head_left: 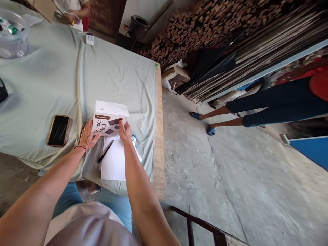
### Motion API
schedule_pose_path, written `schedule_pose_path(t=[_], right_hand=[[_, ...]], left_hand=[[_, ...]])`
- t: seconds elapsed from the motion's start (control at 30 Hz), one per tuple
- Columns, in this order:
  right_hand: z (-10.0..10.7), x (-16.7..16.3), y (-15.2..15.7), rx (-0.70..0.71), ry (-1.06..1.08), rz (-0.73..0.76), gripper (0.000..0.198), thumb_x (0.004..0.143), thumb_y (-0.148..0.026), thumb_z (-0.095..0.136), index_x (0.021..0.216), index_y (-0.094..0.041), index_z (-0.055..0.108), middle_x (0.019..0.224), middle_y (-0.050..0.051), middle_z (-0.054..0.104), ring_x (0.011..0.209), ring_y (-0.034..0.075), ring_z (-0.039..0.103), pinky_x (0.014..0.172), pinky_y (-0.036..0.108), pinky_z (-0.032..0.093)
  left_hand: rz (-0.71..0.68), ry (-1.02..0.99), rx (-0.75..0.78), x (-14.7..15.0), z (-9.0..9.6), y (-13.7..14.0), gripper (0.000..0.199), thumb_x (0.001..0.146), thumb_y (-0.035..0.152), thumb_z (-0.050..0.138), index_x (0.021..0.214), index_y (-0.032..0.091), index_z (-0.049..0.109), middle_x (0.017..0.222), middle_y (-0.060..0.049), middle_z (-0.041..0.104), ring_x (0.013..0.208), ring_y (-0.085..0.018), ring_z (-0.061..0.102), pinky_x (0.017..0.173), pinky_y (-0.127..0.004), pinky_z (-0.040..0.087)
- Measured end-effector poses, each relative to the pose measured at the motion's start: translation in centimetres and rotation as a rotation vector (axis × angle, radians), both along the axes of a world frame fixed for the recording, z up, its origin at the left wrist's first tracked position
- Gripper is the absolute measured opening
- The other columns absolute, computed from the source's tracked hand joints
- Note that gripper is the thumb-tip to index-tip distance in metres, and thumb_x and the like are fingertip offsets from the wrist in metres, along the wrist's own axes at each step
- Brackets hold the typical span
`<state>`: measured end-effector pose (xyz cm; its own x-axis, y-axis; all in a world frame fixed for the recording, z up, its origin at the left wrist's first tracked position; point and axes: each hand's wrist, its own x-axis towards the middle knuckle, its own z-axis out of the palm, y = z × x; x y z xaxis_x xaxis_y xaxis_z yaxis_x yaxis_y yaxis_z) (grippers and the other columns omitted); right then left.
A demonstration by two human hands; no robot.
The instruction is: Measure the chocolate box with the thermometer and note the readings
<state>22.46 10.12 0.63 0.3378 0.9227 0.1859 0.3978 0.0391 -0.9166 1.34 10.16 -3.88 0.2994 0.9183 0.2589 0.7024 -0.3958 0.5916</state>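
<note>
The right hand [124, 131] is clamped on a white box [111, 108], its thumb on the printed front and its other fingers partly hidden at the right side. The left hand [88, 135] has its fingers closed against the box's left side, thumb at the lower corner. The box is between the two hands above the tabletop [115, 68], front turned towards the wearer; whether its base touches the cloth cannot be told. Just below it lies white paper [112, 167] with a black pen [105, 151] aslant at its left edge. The right forearm crosses the paper's right side and hides most of a blue-and-white object [133, 140]. A phone [58, 130] lies near the left hand, screen dark.

Both arms reach forward, the left slanting in from the lower left, the right rising more steeply; a red bracelet [80, 147] circles the left wrist.

The front reads "Su-per Meal" in large letters, beneath a brown band seemingly lettered "NutriMotion".

Farther out are a small white device [89, 39] by the far edge, a clear tub [12, 44] at the far left and a co-worker's hand [69, 17]. Beyond are stacked wood [192, 30] and, right, a standing person [276, 106] in blue footwear.
</note>
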Motion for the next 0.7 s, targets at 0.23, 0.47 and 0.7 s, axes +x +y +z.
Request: schedule_pose_path(t=[0.23,0.47,0.7], right_hand=[[0.4,4.0,-6.0,-0.343,-0.386,-0.170,0.075,0.073,-0.061,0.066,0.130,-0.014,0.056,0.129,0.021,0.059,0.120,0.034,0.054,0.101,0.049,0.041],[-2.5,6.3,-11.7,-0.540,-0.372,-0.175,0.043,0.069,-0.044,0.069,0.105,-0.020,0.068,0.104,0.009,0.065,0.093,0.025,0.062,0.083,0.038,0.047],[1.1,0.4,-10.0,-0.104,0.380,0.039,0.045,0.074,-0.058,0.065,0.095,-0.019,0.068,0.079,0.003,0.065,0.069,0.017,0.057,0.064,0.030,0.047]], left_hand=[[0.060,0.004,0.023,0.1,0.0,0.0,0.079,0.096,0.067,0.015,0.147,0.010,0.035,0.130,-0.020,0.058,0.117,-0.032,0.056,0.104,-0.048,0.042],[0.130,0.065,0.040,0.2,-0.2,0.1,0.083,0.095,0.068,0.011,0.145,0.008,0.040,0.122,-0.021,0.062,0.112,-0.034,0.058,0.097,-0.049,0.046],[0.093,0.043,-0.008,0.0,0.3,0.1,0.071,0.099,0.060,0.016,0.149,0.013,0.033,0.142,-0.018,0.055,0.130,-0.032,0.051,0.109,-0.048,0.040]])
